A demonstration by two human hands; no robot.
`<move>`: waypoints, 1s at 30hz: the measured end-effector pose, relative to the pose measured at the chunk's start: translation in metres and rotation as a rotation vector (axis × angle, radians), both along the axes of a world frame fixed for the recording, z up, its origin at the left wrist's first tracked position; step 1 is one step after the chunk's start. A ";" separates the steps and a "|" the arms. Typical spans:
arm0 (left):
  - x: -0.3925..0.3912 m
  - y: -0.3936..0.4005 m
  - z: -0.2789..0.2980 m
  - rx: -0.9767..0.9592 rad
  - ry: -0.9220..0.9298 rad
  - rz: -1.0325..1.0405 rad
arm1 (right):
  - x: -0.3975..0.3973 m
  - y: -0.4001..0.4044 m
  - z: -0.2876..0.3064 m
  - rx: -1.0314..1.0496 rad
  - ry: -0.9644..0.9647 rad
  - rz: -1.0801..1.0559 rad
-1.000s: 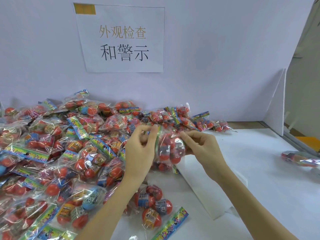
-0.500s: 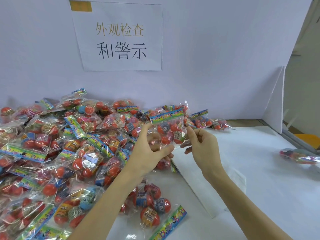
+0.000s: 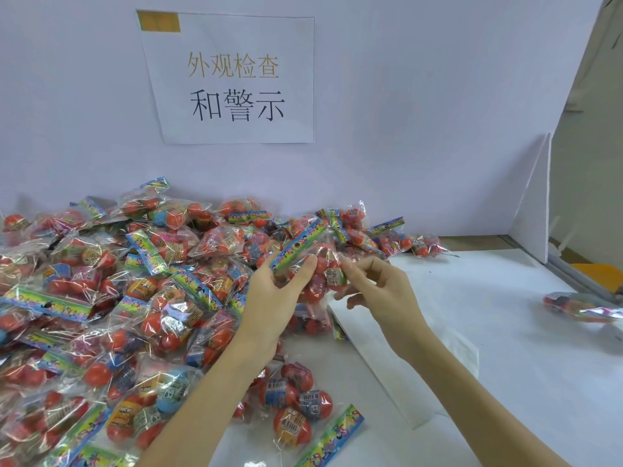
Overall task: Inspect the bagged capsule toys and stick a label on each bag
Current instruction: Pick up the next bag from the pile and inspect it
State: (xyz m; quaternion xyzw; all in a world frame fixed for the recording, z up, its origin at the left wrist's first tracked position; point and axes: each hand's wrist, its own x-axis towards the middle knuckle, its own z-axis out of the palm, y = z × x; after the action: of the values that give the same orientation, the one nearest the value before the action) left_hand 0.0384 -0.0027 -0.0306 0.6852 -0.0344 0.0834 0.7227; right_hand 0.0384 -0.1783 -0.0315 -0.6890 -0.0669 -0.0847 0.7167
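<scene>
Two hands are up over the desk [image 3: 505, 332], and together they hold one bag [image 3: 317, 261] of capsule toys just above the pile's near edge. Left hand [image 3: 269, 298] grips the bag from below with the thumb pressed against its front; right hand [image 3: 381, 291] pinches the bag's right side between thumb and forefinger, the other fingers loosely curled. Dozens of similar bags make up the pile [image 3: 118, 298], too many and too overlapped to count; it spreads left of the left hand and behind both hands up to the wall. One separate bag [image 3: 296, 409] lies below the hands, near the left forearm, and one more bag [image 3: 580, 308] lies well apart, far right of the right hand.

Held tilted, the bag is clear crinkled plastic with a rainbow-printed header strip [image 3: 300, 246] along its top and red capsules with printed wrap labels inside; how many cannot be told.

One white sheet [image 3: 404, 358] lies on the desk under the right hand and forearm. One paper sign [image 3: 232, 79] with printed characters hangs on the wall above the hands. One white partition board [image 3: 536, 203] stands at the right.
</scene>
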 end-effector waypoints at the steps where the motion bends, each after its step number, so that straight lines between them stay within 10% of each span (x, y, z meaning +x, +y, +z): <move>1: 0.000 0.000 0.002 -0.021 0.007 -0.018 | 0.000 -0.001 0.000 0.003 0.003 -0.013; 14: 0.004 0.013 0.007 0.089 -0.037 -0.066 | 0.008 -0.024 0.002 -0.511 -0.260 -0.127; 30: 0.003 0.005 -0.001 0.120 -0.230 0.087 | 0.003 -0.013 0.005 0.087 0.029 0.153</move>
State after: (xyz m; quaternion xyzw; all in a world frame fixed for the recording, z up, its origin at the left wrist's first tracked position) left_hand 0.0411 0.0026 -0.0318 0.7141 -0.0922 0.1902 0.6673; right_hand 0.0411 -0.1918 -0.0270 -0.6513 -0.1051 -0.0227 0.7511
